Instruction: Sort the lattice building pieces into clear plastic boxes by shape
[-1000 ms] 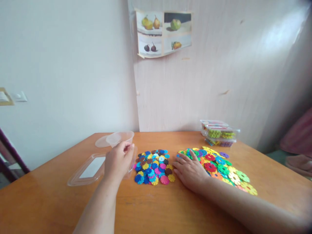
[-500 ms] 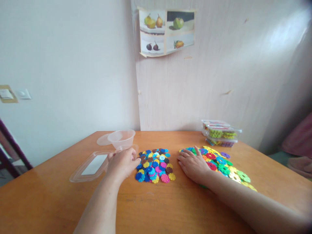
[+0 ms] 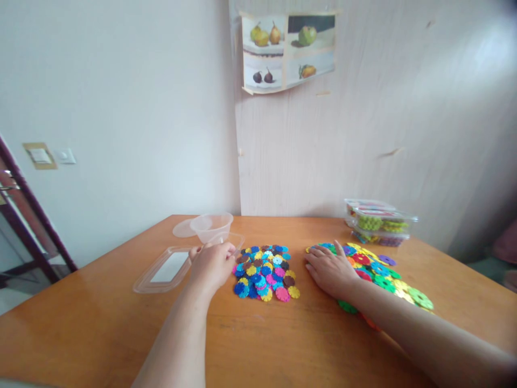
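Observation:
My left hand (image 3: 212, 265) is closed at the left of a pile of small notched plastic discs (image 3: 266, 275) in blue, pink, yellow, brown and white. Its curled fingers are on a clear plastic container (image 3: 236, 240), whose rim shows behind the knuckles; most of it is hidden. Flat on the left side of a second pile, of larger coloured notched discs (image 3: 382, 281), rests my right hand (image 3: 329, 268), fingers stretched out and thumb apart. That hand and forearm cover part of the larger discs.
Left of my left hand lies a clear rectangular lid (image 3: 147, 281) with a white label. Behind it stand a translucent round tub (image 3: 212, 225) and a round lid (image 3: 183, 228). Stacked clear boxes of coloured pieces (image 3: 379, 223) sit at the back right of the wooden table (image 3: 250, 345).
My view has turned slightly left, so everything appears further right. Both hands keep nearly the same places beside the piles, the left still closed and the right still flat.

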Demonstrator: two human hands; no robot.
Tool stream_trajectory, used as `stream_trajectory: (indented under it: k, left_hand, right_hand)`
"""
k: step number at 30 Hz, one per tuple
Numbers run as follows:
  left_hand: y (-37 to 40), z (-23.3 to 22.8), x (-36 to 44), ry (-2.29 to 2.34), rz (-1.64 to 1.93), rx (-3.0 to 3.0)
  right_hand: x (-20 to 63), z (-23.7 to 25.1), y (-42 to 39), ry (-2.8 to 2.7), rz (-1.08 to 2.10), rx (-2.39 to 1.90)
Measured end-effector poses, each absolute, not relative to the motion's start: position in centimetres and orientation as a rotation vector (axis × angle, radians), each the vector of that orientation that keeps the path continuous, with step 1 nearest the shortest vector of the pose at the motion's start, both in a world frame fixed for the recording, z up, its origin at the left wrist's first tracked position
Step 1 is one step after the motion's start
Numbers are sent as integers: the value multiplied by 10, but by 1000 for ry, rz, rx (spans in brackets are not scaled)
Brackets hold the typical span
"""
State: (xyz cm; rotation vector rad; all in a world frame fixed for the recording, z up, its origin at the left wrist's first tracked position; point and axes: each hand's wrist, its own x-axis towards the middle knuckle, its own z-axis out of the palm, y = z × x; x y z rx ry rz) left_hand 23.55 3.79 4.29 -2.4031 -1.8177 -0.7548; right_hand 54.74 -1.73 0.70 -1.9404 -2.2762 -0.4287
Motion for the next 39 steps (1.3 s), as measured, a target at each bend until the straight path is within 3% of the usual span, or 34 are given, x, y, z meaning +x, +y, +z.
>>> stream_trajectory:
  k: [19,25,32,39]
  left_hand:
    - [54,32,234,-1745,-859,-2377]
    - [54,37,242,-1496,-1151,-2466]
    - [48,35,252,-1614,-1412,-2619]
    - [52,27,252,-1683,-1324,-2697]
  right_hand:
    - [544,8,-20,-2316,-393,-1947]
    - [540,16,-25,-2314,-386,-1897]
    - [513,33,-32,-2366,-254,-1704]
    - [476,28,-45,-2478,-103,-1466]
